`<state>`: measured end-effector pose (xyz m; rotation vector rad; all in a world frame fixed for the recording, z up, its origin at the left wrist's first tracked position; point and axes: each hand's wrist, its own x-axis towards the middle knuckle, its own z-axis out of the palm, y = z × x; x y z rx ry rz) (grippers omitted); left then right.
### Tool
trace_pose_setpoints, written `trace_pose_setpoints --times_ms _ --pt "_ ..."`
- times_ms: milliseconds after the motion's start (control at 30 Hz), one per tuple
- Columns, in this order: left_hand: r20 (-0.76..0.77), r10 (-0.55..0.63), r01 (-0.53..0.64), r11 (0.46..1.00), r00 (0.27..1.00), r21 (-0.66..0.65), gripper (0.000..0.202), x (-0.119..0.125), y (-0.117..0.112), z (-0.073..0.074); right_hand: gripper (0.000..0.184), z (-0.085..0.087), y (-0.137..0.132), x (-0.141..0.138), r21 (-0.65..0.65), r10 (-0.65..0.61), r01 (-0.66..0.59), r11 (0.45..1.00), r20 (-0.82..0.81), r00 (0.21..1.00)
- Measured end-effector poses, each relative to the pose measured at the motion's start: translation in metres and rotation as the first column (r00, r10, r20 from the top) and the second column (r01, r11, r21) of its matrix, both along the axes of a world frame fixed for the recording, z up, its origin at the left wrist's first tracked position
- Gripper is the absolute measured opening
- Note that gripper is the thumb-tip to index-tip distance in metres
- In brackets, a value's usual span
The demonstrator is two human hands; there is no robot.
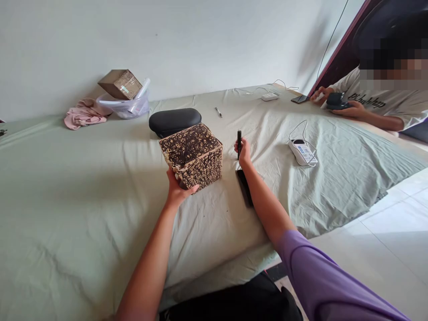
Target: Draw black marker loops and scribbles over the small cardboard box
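A cardboard box point(193, 155) covered in dark scribbled loops sits on a bed under a pale green sheet point(67, 191). My left hand point(177, 189) grips its near lower corner, thumb against the front face. My right hand point(243, 151) is to the right of the box and holds a black marker point(239, 141) upright. A flat black object point(244, 187) lies on the sheet under my right forearm.
A black padded case point(174, 120) lies behind the box. Far left are a pink cloth point(82, 115) and a plastic bag with a brown box point(122, 84). A white charger with cable point(302, 151) and a pen point(218, 112) lie right. Another person's hands point(337, 106) hold a dark device.
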<state>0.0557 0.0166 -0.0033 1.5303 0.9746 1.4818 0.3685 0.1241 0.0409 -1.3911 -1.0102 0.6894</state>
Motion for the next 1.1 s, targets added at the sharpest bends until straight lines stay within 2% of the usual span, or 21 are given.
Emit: trace_pose_setpoints --times_ms 100,233,367,500,633,800,900,1000,1100 --pt "0.014 -0.007 0.008 1.000 1.000 -0.025 0.126 0.000 -0.002 0.003 0.067 0.006 0.000 0.001 0.050 0.068 -0.059 0.997 -0.198 0.978" --pt "-0.014 0.001 -0.002 1.000 1.000 -0.009 0.126 -0.001 -0.004 0.005 0.073 0.019 -0.005 0.004 0.082 0.147 -0.123 0.989 -0.465 0.873" --pt "-0.034 0.014 -0.015 1.000 0.999 -0.012 0.125 -0.002 -0.004 0.006 0.066 0.034 -0.009 0.006 0.023 0.129 -0.135 0.991 -0.485 0.865" --pt "-0.030 0.019 -0.019 1.000 0.999 -0.010 0.127 -0.002 -0.003 0.005 0.054 0.043 -0.013 0.004 -0.096 0.111 -0.161 0.982 -0.393 0.913" --pt "-0.032 0.013 -0.014 1.000 0.999 -0.021 0.126 -0.002 -0.003 0.004 0.052 0.045 -0.016 0.002 -0.137 0.093 -0.142 0.980 -0.313 0.945" --pt "-0.042 0.012 -0.012 1.000 0.999 -0.014 0.126 -0.003 -0.002 0.003 0.047 0.048 -0.021 0.002 -0.301 0.095 -0.100 0.948 -0.030 0.995" --pt "-0.048 0.009 -0.009 1.000 0.999 -0.017 0.135 -0.003 0.000 0.002 0.034 0.053 -0.023 0.002 -0.393 0.126 -0.047 0.918 0.178 0.976" --pt "-0.047 -0.002 0.001 1.000 0.999 -0.018 0.138 -0.004 0.002 -0.002 0.016 0.064 -0.024 0.001 -0.420 0.185 -0.020 0.907 0.355 0.917" --pt "-0.046 0.019 -0.020 1.000 0.999 -0.024 0.137 -0.005 0.004 -0.005 0.022 0.079 -0.029 0.000 -0.437 0.292 -0.089 0.895 0.422 0.858"
